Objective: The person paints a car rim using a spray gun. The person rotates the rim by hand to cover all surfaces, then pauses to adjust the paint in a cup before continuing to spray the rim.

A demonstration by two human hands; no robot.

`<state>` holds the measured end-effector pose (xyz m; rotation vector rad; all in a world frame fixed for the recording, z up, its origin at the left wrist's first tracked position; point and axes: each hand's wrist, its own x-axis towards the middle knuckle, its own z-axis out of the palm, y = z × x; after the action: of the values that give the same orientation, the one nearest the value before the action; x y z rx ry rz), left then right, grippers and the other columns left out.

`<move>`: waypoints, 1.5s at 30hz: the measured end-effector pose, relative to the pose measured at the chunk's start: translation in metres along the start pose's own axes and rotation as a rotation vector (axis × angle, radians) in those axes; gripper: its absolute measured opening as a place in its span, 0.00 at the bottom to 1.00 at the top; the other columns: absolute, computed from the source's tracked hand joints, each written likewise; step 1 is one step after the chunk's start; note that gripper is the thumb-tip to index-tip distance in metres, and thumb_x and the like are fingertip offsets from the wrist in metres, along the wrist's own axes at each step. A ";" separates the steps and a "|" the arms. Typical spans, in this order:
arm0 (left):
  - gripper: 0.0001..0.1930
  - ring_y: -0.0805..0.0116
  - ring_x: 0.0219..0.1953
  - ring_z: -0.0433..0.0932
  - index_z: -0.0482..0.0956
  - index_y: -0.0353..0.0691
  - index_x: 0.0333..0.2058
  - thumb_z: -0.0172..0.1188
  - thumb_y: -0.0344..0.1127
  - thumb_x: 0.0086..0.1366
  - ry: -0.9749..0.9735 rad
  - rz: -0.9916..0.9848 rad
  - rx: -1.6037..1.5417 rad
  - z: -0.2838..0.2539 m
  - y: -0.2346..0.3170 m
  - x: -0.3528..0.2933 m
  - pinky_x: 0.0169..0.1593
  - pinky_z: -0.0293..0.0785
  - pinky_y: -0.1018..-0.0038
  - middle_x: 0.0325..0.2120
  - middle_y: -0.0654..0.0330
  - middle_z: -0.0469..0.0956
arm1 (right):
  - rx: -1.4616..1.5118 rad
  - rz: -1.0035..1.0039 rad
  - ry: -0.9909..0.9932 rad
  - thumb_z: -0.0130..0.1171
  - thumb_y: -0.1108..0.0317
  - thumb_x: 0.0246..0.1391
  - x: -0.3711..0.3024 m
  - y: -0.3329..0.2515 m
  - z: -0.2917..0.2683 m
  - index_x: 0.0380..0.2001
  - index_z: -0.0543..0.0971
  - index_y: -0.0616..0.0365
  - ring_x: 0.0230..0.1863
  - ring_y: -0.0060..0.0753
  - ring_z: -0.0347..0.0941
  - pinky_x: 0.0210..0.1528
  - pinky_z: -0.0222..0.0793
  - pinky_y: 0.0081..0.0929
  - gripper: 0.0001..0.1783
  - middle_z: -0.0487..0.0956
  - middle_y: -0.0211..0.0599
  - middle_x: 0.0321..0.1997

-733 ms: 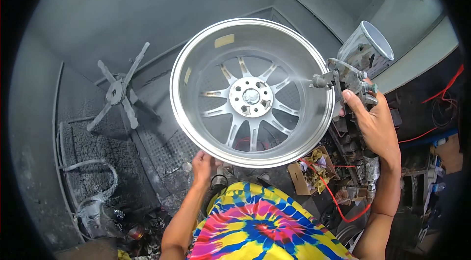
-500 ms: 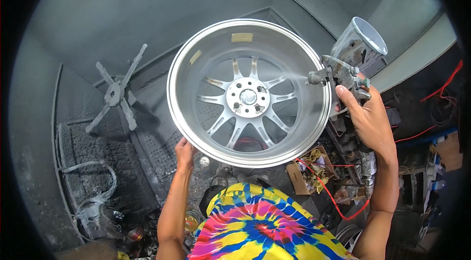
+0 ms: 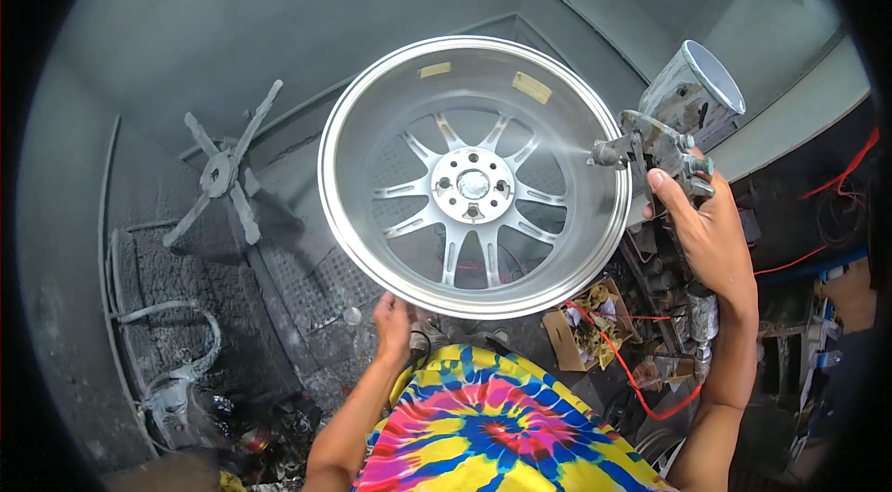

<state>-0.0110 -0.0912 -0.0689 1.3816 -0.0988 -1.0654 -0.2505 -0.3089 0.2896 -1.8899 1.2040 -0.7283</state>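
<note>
A silver multi-spoke alloy wheel (image 3: 474,178) stands tilted in the middle of a grey spray booth, its open barrel facing me. My left hand (image 3: 393,323) is on the wheel's lower rim, fingers against the lip. My right hand (image 3: 703,232) grips a metal spray gun (image 3: 662,146) with a cup on top. Its nozzle points left into the wheel from the right rim, and a faint mist streams toward the spokes.
A grey cross-shaped wheel stand (image 3: 221,176) sits at the left over a grated floor (image 3: 316,283). A coiled hose (image 3: 177,343) lies lower left. A cardboard box (image 3: 587,329) of scraps, red wires (image 3: 641,380) and clutter crowd the right.
My left hand has shifted along the lower rim, first left, then back toward the middle, and the wheel has turned a little. The spray gun stays at the right rim, still spraying.
</note>
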 end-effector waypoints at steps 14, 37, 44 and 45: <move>0.13 0.72 0.40 0.80 0.82 0.30 0.46 0.59 0.31 0.67 0.200 0.201 0.147 -0.035 0.056 0.070 0.45 0.75 0.74 0.39 0.59 0.84 | -0.030 -0.041 0.056 0.60 0.61 0.67 0.004 0.001 -0.005 0.49 0.76 0.65 0.32 0.17 0.72 0.38 0.67 0.20 0.18 0.77 0.26 0.32; 0.17 0.67 0.38 0.80 0.75 0.29 0.52 0.53 0.36 0.72 -0.018 0.315 0.094 -0.095 0.021 0.167 0.41 0.78 0.69 0.39 0.56 0.81 | 0.226 -0.008 -0.183 0.59 0.65 0.66 -0.002 -0.001 0.021 0.49 0.78 0.63 0.32 0.14 0.72 0.37 0.69 0.19 0.14 0.78 0.24 0.31; 0.13 0.66 0.37 0.79 0.81 0.29 0.42 0.53 0.33 0.68 0.166 0.455 0.499 -0.040 0.012 0.066 0.42 0.76 0.67 0.33 0.57 0.83 | 0.365 0.117 -0.410 0.60 0.67 0.65 -0.026 -0.014 0.028 0.50 0.77 0.65 0.33 0.13 0.72 0.38 0.69 0.18 0.15 0.79 0.24 0.33; 0.13 0.65 0.34 0.80 0.81 0.29 0.42 0.54 0.33 0.68 0.185 0.478 0.327 -0.021 0.004 0.035 0.40 0.76 0.67 0.32 0.57 0.83 | 0.351 0.086 -0.429 0.61 0.65 0.65 -0.025 -0.013 0.032 0.49 0.77 0.65 0.32 0.14 0.72 0.36 0.69 0.19 0.15 0.79 0.25 0.31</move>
<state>0.0237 -0.0992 -0.0895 1.6363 -0.4604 -0.5327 -0.2291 -0.2729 0.2810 -1.5854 0.8192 -0.4228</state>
